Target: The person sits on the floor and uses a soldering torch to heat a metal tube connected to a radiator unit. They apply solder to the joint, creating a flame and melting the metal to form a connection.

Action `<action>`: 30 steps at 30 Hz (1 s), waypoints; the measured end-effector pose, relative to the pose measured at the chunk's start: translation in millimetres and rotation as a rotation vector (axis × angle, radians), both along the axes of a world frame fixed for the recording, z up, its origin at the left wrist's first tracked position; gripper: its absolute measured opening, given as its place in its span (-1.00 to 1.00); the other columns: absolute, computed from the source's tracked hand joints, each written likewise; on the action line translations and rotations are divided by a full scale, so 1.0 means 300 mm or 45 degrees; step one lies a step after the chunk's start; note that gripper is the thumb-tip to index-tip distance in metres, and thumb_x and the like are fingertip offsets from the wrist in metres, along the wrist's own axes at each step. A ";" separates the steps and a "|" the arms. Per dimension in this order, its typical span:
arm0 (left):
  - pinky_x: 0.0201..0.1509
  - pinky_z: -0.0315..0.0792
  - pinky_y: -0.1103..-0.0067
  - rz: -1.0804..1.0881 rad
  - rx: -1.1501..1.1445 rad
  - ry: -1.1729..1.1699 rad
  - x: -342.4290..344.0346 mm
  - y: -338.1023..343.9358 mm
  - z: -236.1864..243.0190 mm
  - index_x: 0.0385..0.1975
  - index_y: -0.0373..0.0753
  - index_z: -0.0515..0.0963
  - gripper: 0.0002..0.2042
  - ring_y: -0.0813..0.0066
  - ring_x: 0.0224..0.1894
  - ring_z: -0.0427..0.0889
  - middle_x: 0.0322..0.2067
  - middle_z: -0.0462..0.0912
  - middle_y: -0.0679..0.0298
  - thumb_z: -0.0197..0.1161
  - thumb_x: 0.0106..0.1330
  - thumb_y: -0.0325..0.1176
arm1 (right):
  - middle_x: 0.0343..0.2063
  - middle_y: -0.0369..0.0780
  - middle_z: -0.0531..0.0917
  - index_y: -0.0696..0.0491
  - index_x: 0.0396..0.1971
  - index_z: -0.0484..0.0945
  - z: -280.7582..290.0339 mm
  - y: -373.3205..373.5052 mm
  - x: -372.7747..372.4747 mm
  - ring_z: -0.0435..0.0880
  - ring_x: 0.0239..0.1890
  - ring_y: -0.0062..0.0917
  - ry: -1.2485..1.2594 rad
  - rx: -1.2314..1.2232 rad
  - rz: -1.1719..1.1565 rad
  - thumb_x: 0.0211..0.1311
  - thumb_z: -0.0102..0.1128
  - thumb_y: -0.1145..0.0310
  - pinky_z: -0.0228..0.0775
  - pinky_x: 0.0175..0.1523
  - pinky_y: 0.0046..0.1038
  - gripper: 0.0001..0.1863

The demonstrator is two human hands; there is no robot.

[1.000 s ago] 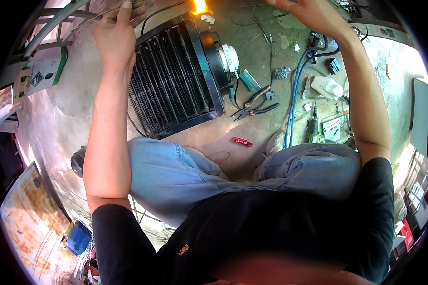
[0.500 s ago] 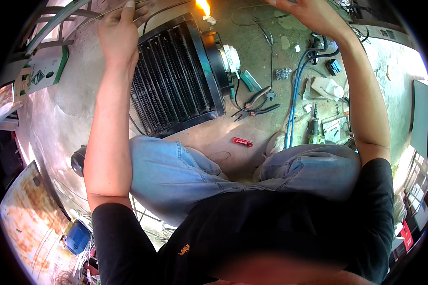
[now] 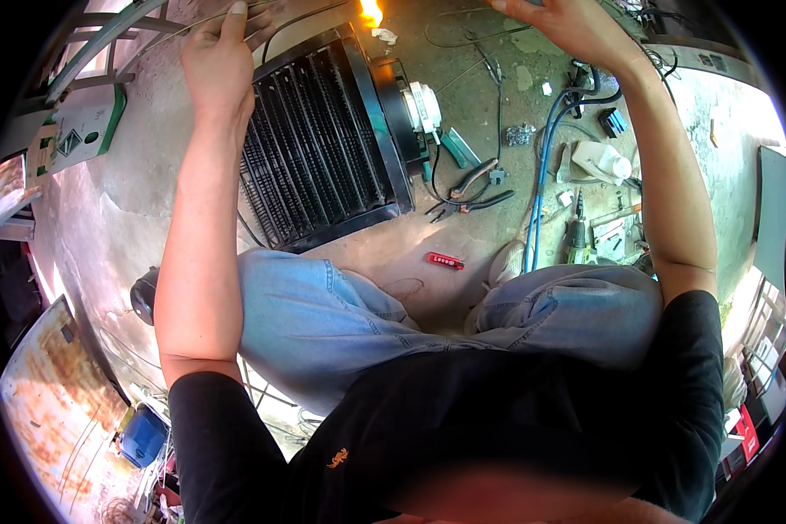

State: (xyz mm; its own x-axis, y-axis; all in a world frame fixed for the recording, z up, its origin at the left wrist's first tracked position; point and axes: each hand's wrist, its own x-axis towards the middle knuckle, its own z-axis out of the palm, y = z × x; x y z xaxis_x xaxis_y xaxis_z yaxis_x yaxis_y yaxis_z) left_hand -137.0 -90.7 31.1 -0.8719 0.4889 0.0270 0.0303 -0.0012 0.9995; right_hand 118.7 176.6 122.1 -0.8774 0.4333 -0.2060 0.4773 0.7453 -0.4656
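Note:
My left hand [image 3: 220, 59] is at the upper left with a thin rod [image 3: 169, 33] pinched in it. My right hand [image 3: 561, 19] is raised at the upper right; its fingertips meet the frame edge, and what they hold cannot be made out. A bright orange flame [image 3: 371, 12] burns between my hands, just beyond a black finned radiator unit [image 3: 314, 140] with a white motor-like fitting [image 3: 421, 108] on its side. A scrap of white material [image 3: 384, 37] lies below the flame. A dark cable runs from beside my left hand along the radiator.
Pliers [image 3: 472, 201], a red tool [image 3: 445, 260], blue hoses [image 3: 541, 183], a white bottle [image 3: 601, 162] and a drill [image 3: 576, 231] lie on the concrete floor. A green-and-white board [image 3: 87, 131] and metal frames [image 3: 105, 35] stand left. A rusty panel [image 3: 52, 375] is lower left, beside a blue container [image 3: 141, 437].
My left hand has shifted slightly to the right since a second ago. The flame has moved a little to the right. My right arm has barely moved.

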 end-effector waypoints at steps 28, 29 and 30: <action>0.01 0.69 0.51 0.017 0.010 -0.005 -0.007 0.002 -0.006 -0.01 -0.55 0.58 -0.72 0.34 -0.12 0.73 -0.09 0.71 0.03 0.17 0.54 -0.38 | -0.55 0.01 0.63 0.33 -0.04 0.58 0.001 0.004 0.000 0.69 -0.39 -0.25 0.001 0.008 0.004 0.33 0.29 0.06 0.46 -0.22 -0.24 -0.45; 0.01 0.69 0.51 0.031 0.029 -0.011 -0.012 0.007 -0.007 -0.01 -0.55 0.58 -0.71 0.34 -0.12 0.73 -0.09 0.71 0.03 0.17 0.54 -0.38 | -0.55 0.01 0.63 0.32 -0.04 0.58 0.038 0.005 0.012 0.69 -0.40 -0.26 -0.035 0.023 -0.009 0.32 0.30 0.05 0.44 -0.23 -0.24 -0.45; 0.01 0.68 0.51 0.039 0.019 -0.014 -0.011 0.006 -0.004 -0.01 -0.54 0.58 -0.71 0.35 -0.12 0.73 -0.09 0.71 0.03 0.17 0.54 -0.37 | -0.55 0.02 0.62 0.32 -0.05 0.58 0.056 0.002 0.014 0.68 -0.41 -0.26 -0.066 0.030 -0.015 0.32 0.30 0.05 0.43 -0.25 -0.24 -0.44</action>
State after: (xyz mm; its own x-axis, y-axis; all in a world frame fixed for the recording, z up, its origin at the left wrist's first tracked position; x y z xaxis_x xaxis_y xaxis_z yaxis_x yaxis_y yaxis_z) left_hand -140.4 -89.1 30.0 -0.8869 0.4613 0.0244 0.0193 -0.0157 0.9997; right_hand 122.9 177.1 138.8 -0.8605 0.4491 -0.2404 0.5093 0.7499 -0.4222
